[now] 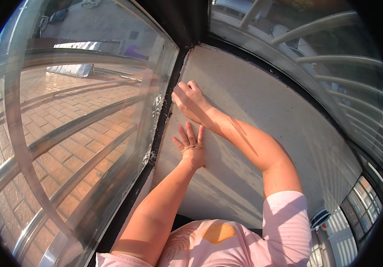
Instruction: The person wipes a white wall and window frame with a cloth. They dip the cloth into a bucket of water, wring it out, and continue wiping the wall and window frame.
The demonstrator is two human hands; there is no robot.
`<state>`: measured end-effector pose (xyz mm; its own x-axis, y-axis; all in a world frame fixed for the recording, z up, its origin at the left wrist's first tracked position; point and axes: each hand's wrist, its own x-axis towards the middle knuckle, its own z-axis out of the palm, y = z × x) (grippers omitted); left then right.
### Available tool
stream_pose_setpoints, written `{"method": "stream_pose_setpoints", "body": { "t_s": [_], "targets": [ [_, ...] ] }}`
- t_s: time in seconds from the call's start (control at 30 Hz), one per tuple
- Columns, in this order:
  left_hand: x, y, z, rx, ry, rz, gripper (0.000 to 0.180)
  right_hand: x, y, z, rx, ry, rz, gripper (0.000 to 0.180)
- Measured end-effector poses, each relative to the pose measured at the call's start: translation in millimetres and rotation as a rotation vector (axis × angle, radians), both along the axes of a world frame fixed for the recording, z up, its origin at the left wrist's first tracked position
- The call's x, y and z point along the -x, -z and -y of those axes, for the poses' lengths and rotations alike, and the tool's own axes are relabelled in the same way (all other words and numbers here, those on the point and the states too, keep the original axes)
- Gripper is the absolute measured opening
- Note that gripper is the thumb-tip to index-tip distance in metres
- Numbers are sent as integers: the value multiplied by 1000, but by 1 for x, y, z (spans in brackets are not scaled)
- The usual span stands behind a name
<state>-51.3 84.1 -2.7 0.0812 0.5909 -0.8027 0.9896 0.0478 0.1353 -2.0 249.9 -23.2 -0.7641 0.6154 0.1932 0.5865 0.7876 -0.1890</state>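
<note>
My left hand (193, 149) rests with its fingers spread on a pale window sill (236, 155). Farther out, my right hand (190, 101) is closed, its fingers curled against the dark window frame (159, 127) where the sill meets the glass. Anything those fingers may hold is too small or hidden. Flaked, whitish patches run along the frame beside both hands. The left glass pane (89, 129) stands just past the frame.
Curved metal railings (80, 124) lie outside the left pane, above a brick pavement (58, 164). More metal bars (338, 60) show through the right window. A dark frame corner (196, 26) joins the windows. At lower right, a round striped object (320, 219) sits by another window.
</note>
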Motion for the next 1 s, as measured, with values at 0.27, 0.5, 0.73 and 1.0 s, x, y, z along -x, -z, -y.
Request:
{"method": "stream_pose_setpoints", "body": {
  "t_s": [0.27,0.5,0.73,1.0],
  "targets": [
    [0,2,2,-70,-11,51,156,-2,0,-2,116,223,-145,8],
    [0,-4,0,-23,-60,71,152,-8,3,-52,59,680,-626,23],
    [1,5,7,-90,-10,78,157,15,18,-67,-8,750,-421,22],
    [4,4,9,-87,-33,116,157,17,12,-66,-57,777,-396,9]
  ]
}}
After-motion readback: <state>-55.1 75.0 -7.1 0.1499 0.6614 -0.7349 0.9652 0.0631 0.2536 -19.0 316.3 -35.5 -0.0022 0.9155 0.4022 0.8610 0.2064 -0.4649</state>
